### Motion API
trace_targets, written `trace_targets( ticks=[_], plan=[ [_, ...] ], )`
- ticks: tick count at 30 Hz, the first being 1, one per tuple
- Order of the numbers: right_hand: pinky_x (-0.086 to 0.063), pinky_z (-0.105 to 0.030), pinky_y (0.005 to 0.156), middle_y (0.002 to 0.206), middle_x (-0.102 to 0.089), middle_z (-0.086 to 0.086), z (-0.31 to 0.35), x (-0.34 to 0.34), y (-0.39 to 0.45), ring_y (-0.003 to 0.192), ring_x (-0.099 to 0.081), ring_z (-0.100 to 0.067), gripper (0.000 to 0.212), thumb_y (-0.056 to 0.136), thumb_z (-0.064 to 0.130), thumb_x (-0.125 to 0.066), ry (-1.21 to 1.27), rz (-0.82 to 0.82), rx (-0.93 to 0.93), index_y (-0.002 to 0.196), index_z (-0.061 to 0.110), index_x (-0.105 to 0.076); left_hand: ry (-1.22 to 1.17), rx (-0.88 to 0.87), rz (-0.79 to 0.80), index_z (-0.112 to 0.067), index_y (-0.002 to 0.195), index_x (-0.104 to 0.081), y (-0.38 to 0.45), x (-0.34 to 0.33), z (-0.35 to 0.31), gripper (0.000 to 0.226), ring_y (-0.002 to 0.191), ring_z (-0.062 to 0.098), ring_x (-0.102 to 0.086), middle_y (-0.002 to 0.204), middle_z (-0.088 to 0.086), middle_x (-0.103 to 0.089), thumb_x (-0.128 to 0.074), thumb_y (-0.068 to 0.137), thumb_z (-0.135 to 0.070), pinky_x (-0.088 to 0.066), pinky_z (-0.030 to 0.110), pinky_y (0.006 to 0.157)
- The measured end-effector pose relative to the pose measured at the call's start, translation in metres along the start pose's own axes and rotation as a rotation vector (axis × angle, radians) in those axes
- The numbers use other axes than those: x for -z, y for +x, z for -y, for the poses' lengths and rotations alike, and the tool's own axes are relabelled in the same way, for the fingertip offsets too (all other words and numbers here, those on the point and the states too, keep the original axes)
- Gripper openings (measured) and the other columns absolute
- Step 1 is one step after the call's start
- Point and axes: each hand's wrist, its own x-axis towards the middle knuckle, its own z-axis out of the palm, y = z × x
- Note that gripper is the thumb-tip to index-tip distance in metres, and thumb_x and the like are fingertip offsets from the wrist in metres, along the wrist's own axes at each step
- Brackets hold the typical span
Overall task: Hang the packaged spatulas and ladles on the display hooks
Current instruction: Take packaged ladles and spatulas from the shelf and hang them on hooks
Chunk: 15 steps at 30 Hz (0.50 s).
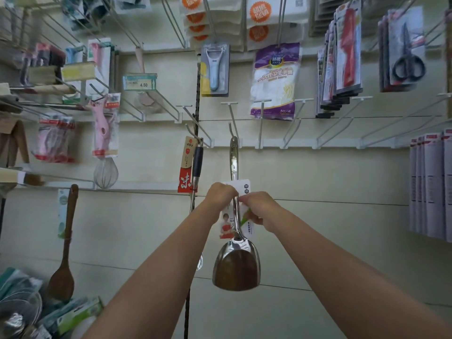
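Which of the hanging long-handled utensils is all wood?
The wooden spoon at lower left: brown wooden handle and bowl. The steel spatula that both hands hold is shiny metal, and the ladle beside it has a dark grip on a metal shaft.

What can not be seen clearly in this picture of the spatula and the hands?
- Head view: whether the spatula handle hole sits over the hook; too small and blurred.
- Label card text: partly hidden by the left hand and right hand.
- Bottom-left packages: blurred and cut off by the edge.
- Price tag: only "4.50" is readable.
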Motion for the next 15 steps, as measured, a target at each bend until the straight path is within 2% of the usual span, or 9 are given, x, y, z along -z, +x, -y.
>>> trace_targets(
  ticks=[3,5,7,8,11,15],
  plan=[
    [-0.036,-0.021,0.052,0.07,-0.059,-0.005,-0.003,0.0,-0.003,0.054,-0.05,-0.015,0.021,0.094,0.008,-0.044,0.019,0.04,-0.024,0.078,0.013,-0.056,-0.008,0.023,0.031,-0.003,0.086,-0.054,0.0,-0.005,0.007,0.003,0.073,0.019,-0.045,0.086,0.011,-0.051,-0.054,0.084,-0.002,-0.038,0.031,0.069],
    [-0.04,-0.022,0.054,0.078,-0.062,-0.008,-0.006,0.0,-0.003,0.059,-0.054,-0.017,0.017,0.094,0.008,-0.044,0.008,0.045,-0.035,0.084,0.012,-0.057,0.003,0.027,0.026,-0.002,0.093,-0.058,0.002,-0.007,0.014,0.013,0.081,0.023,-0.05,0.103,0.015,-0.054,-0.056,0.081,-0.005,-0.045,0.034,0.075],
    [-0.044,-0.024,0.056,0.08,-0.06,-0.008,-0.01,0.001,-0.001,0.065,-0.055,-0.019,0.013,0.093,0.008,-0.045,-0.005,0.04,-0.038,0.088,0.011,-0.057,0.02,0.03,0.019,-0.004,0.099,-0.062,0.003,-0.009,0.019,0.029,0.099,0.027,-0.053,0.122,0.018,-0.05,-0.056,0.073,-0.014,-0.051,0.037,0.087],
    [-0.046,-0.024,0.057,0.081,-0.057,-0.007,-0.012,0.003,-0.001,0.069,-0.056,-0.02,0.01,0.093,0.008,-0.046,-0.006,0.034,-0.038,0.092,0.01,-0.056,0.018,0.036,0.019,-0.007,0.102,-0.063,0.004,-0.009,0.022,0.036,0.106,0.029,-0.051,0.127,0.018,-0.046,-0.056,0.069,-0.017,-0.049,0.041,0.094],
    [-0.046,-0.025,0.059,0.082,-0.05,-0.003,-0.019,0.01,-0.001,0.08,-0.056,-0.021,0.007,0.095,0.01,-0.047,0.013,0.016,-0.032,0.101,0.009,-0.05,0.009,0.03,0.013,-0.008,0.105,-0.063,0.004,-0.011,0.028,0.029,0.11,0.029,-0.05,0.127,0.015,-0.047,-0.055,0.078,-0.012,-0.045,0.045,0.099],
    [-0.045,-0.025,0.059,0.079,-0.045,-0.001,-0.031,0.019,0.0,0.067,-0.053,-0.015,0.007,0.096,0.012,-0.045,0.03,-0.003,-0.034,0.102,0.009,-0.047,0.018,0.009,-0.011,-0.002,0.108,-0.062,0.002,-0.017,0.038,0.027,0.103,0.034,-0.058,0.118,0.018,-0.057,-0.05,0.084,-0.008,-0.049,0.04,0.088]
  ],
)
